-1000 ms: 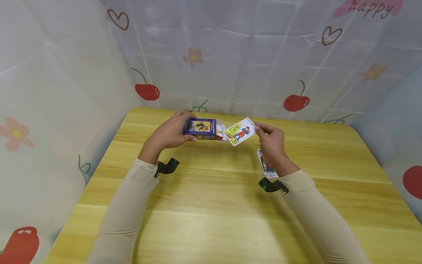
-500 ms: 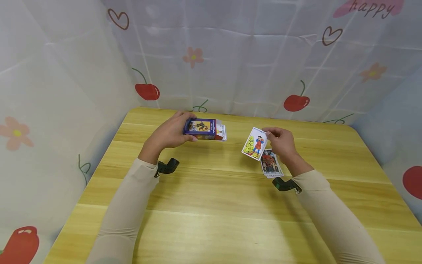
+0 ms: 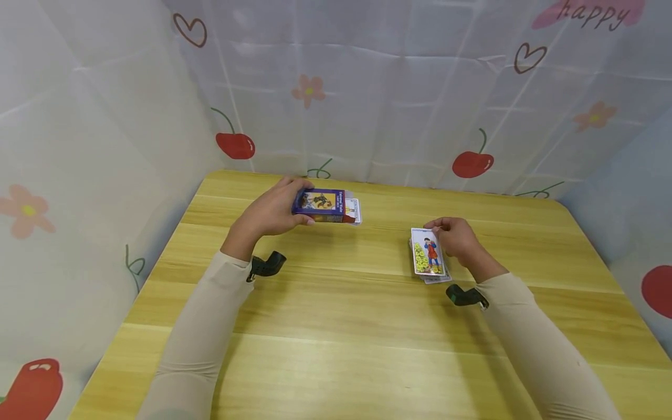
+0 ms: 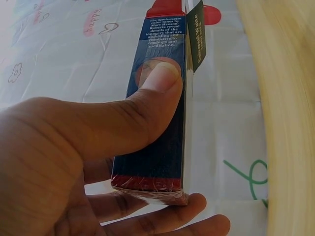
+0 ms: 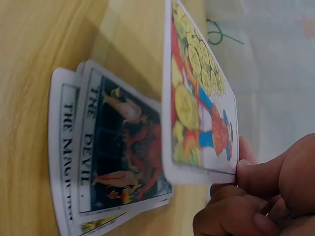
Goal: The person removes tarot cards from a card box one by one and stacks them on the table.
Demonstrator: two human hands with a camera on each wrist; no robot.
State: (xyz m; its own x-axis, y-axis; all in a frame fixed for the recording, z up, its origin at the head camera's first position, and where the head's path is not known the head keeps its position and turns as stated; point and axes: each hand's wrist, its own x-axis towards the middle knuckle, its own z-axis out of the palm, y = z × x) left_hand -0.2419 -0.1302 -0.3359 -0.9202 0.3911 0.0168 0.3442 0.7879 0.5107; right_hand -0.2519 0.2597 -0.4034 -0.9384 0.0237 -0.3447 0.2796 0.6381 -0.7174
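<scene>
A box (image 3: pixel 317 200) is being gripped by the left hand (image 3: pixel 272 209) while a card (image 3: pixel 427 251), pinched in the right hand (image 3: pixel 455 238), is apparently being stacked, release onto the pile (image 5: pixel 125 152) being needed.

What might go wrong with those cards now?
The right hand pinches the yellow-coin card near one corner, so it might slip crookedly. The pile beneath lies unevenly, so a bump could spread it. Another card pokes from the box in the left hand; tipping might spill it.
</scene>
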